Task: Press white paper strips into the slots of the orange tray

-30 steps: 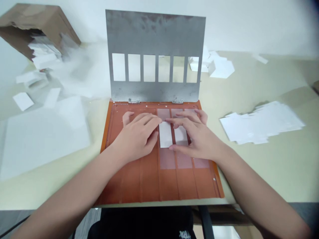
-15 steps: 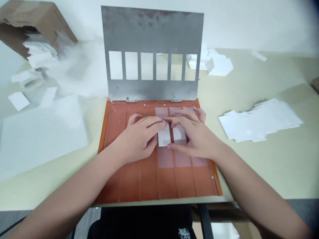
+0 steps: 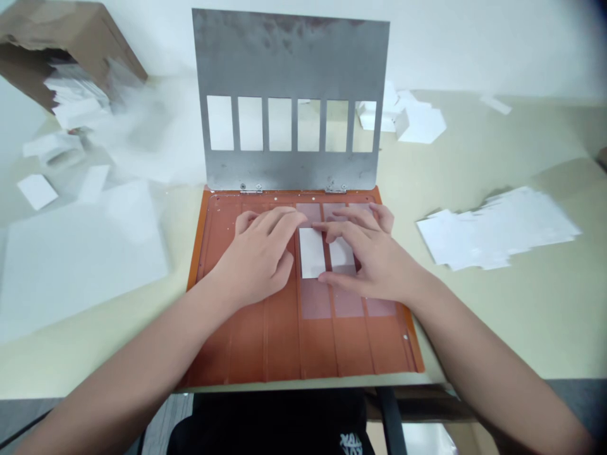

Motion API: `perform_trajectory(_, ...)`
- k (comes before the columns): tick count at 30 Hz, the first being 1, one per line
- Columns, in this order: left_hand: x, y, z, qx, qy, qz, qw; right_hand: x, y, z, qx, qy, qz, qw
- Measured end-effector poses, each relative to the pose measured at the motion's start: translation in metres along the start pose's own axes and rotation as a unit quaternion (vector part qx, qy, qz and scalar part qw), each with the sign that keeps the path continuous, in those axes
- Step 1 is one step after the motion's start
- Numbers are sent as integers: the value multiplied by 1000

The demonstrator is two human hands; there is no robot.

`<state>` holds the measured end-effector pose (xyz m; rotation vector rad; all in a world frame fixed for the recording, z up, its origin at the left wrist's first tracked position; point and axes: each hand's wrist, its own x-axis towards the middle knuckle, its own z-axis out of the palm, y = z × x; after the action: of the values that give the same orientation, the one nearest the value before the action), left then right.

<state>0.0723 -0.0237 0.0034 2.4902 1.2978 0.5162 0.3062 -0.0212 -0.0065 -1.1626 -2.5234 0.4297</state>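
A white card [image 3: 312,253] lies on a translucent pinkish strip [image 3: 315,300] in the orange-brown tray [image 3: 279,347]. A second white card [image 3: 341,256] lies to its right, partly covered by my right hand [image 3: 367,253]. That hand has its fingers spread, with index fingertip and thumb tip at the first card's top and bottom right corners. My left hand [image 3: 260,253] hovers just left of the card, fingers bent and the thumb apart, holding nothing visible. A hinged grey metal plate [image 3: 289,60] with a row of rectangular windows stands raised at the tray's back.
Right of the tray lies a fanned stack of white cards [image 3: 497,230]. More white pieces [image 3: 420,121] sit behind the plate. At left are a cardboard box [image 3: 90,38] with white papers, a loose white card [image 3: 36,191] and a large pale sheet [image 3: 85,253].
My left hand has drawn back to the left, off the first card, uncovering more of it. My right hand stays nearly in place.
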Motion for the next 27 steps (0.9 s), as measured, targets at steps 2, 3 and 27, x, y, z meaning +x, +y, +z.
perform_trajectory(2,0,-1,1,4,14,0,1000,0,0,0,0,1,-1,1000)
perform_trajectory(3,0,-2,2,0,17,16,1000,0,0,0,-1,2,-2,1000)
perform_trajectory(27,2,-1,0,41,-54,-26,997,0,-1,0,-9,0,2,1000)
